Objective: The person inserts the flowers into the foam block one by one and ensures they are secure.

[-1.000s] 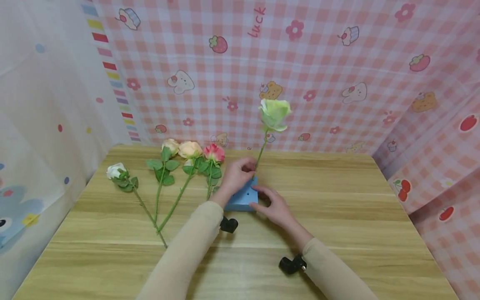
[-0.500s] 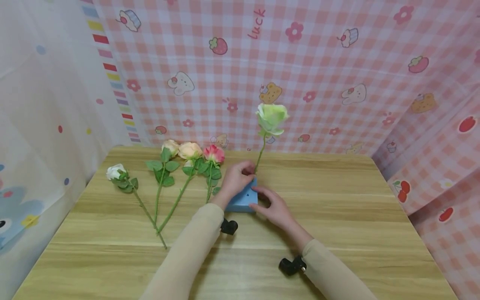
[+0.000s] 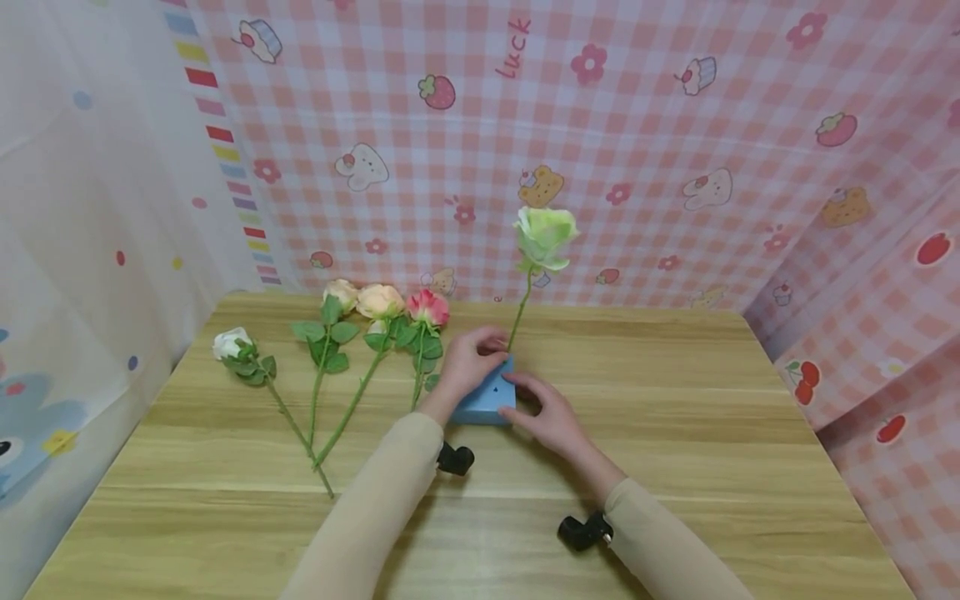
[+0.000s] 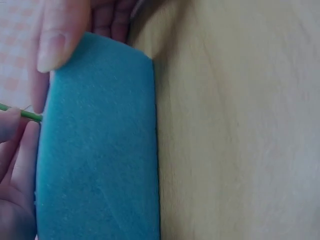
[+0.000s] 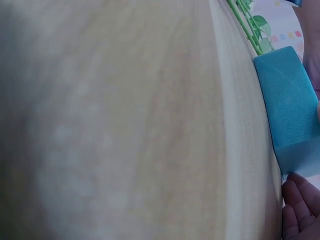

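A pale green rose [image 3: 546, 237] stands nearly upright, leaning slightly right, with its stem's lower end at a blue foam block [image 3: 483, 410]. My left hand [image 3: 468, 364] pinches that stem low down, close to the block. In the left wrist view the stem [image 4: 31, 116] passes between thumb and finger and meets the foam. My right hand [image 3: 553, 414] grips the block's right end, its thumb on the near side. Part of the block's top lies hidden under my left hand. A small dark hole shows on the top.
Left of the block, several roses lie on the wooden table [image 3: 675, 433]: a white one [image 3: 232, 343], a cream one [image 3: 341, 293], a peach one [image 3: 381, 300] and a pink one [image 3: 428, 307]. A checked pink cloth [image 3: 637, 150] hangs behind the table.
Over the last second the pale green rose has sunk a little lower and shifted slightly left, my left hand moving down with it. My right hand has kept its hold on the block.
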Available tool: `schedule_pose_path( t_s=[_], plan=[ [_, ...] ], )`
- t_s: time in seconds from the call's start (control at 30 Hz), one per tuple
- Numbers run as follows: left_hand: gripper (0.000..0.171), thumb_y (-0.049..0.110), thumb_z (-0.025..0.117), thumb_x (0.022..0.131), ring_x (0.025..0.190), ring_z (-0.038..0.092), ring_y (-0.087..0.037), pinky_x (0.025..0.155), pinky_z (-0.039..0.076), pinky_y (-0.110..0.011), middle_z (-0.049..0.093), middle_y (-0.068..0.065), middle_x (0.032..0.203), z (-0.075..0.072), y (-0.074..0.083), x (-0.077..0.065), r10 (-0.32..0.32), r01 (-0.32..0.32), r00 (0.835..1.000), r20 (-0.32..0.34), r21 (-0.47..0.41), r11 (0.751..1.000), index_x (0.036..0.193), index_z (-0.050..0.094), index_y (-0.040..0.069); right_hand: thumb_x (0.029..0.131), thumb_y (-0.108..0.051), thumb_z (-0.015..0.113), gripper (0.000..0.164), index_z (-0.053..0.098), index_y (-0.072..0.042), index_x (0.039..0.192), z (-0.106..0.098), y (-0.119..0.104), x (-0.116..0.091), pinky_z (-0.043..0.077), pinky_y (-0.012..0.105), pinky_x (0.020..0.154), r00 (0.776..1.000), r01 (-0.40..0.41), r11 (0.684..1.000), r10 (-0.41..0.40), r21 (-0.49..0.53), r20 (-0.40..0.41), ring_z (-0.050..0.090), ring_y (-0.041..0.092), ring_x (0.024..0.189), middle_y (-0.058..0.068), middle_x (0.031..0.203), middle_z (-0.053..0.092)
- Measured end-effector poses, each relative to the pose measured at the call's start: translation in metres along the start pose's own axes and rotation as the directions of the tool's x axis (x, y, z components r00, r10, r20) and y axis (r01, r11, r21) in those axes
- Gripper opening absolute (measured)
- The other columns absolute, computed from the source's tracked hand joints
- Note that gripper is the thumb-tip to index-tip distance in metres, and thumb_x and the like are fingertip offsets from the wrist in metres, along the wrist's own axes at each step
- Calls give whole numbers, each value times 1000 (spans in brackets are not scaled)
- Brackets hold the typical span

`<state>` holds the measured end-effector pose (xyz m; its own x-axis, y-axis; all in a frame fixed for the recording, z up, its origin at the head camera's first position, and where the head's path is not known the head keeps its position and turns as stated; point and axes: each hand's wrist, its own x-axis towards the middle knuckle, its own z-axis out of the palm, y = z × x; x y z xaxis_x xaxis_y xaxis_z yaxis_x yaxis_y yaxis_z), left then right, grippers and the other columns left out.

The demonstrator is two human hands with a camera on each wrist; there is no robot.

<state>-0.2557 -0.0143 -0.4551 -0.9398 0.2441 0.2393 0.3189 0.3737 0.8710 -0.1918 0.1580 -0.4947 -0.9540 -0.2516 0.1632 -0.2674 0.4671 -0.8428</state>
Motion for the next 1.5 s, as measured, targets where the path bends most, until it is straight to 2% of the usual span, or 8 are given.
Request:
schedule_pose_path(
  t_s=[0.2, 0.47, 0.5, 0.7, 0.8, 1.03, 1.2, 1.5],
  plan=[
    [36, 1, 72, 89, 99, 69, -28, 89, 55, -35, 73, -15, 104, -3, 2, -6, -33, 34, 999, 32, -55, 998, 124, 65, 0, 87, -19, 78, 52, 60, -13, 135, 0, -1, 0, 43, 43, 105, 1000, -13, 1000, 13, -1, -3, 57, 28, 120, 10, 133, 60],
    [46, 5, 69, 91, 107, 66, -31, 93, 53, -38, 69, -20, 115, -17, 10, -16, -25, 38, 991, 131, -100, 994, 135, 57, 0, 87, -20, 78, 52, 60, -12, 135, -1, -3, -2, 44, 46, 103, 1000, -7, 1000, 7, 3, -1, 58, 28, 118, 10, 131, 62],
    [47, 4, 69, 92, 108, 66, -33, 93, 53, -39, 68, -22, 116, -21, 15, -20, -23, 39, 989, 147, -111, 993, 136, 55, 0, 87, -21, 78, 52, 60, -12, 135, -1, -3, -2, 44, 46, 103, 1000, -7, 1000, 7, 3, 1, 58, 28, 118, 10, 131, 62],
    [47, 8, 69, 93, 104, 67, -27, 89, 55, -38, 71, -13, 111, -38, 15, -33, -18, 39, 984, 177, -118, 992, 138, 55, 5, 89, -25, 77, 52, 59, -16, 136, -1, -4, -2, 43, 44, 105, 999, -41, 999, 42, -18, 20, 57, 26, 120, 7, 133, 60],
    [45, 9, 70, 93, 99, 67, -23, 87, 55, -36, 73, -8, 108, -47, 8, -39, -1, 19, 989, 151, -121, 992, 136, 58, 6, 89, -26, 77, 52, 59, -16, 137, -1, -4, -2, 42, 44, 105, 999, -46, 999, 47, -27, 15, 56, 26, 121, 7, 133, 60],
    [44, 7, 69, 93, 99, 67, -26, 89, 54, -40, 72, -12, 108, -76, -4, -58, 19, -7, 991, 132, -95, 995, 134, 57, 2, 89, -26, 77, 54, 58, -16, 138, -1, -5, -2, 41, 45, 107, 999, -48, 998, 49, -48, 11, 54, 27, 124, 8, 137, 58],
    [42, 7, 68, 93, 100, 66, -28, 90, 53, -40, 71, -14, 109, -95, -16, -73, -8, 11, 990, 144, -21, 1000, 134, 57, 0, 88, -25, 77, 55, 58, -16, 138, -1, -5, -2, 39, 46, 108, 999, -42, 998, 43, -50, 16, 53, 28, 125, 8, 139, 56],
    [45, 4, 68, 93, 99, 65, -29, 89, 52, -39, 70, -17, 110, -124, -32, -94, -70, 68, 988, 134, 17, 998, 135, 54, -4, 88, -27, 77, 55, 57, -18, 139, -2, -5, -3, 38, 44, 109, 998, -62, 996, 64, -67, 29, 51, 27, 127, 6, 141, 55]
  ],
)
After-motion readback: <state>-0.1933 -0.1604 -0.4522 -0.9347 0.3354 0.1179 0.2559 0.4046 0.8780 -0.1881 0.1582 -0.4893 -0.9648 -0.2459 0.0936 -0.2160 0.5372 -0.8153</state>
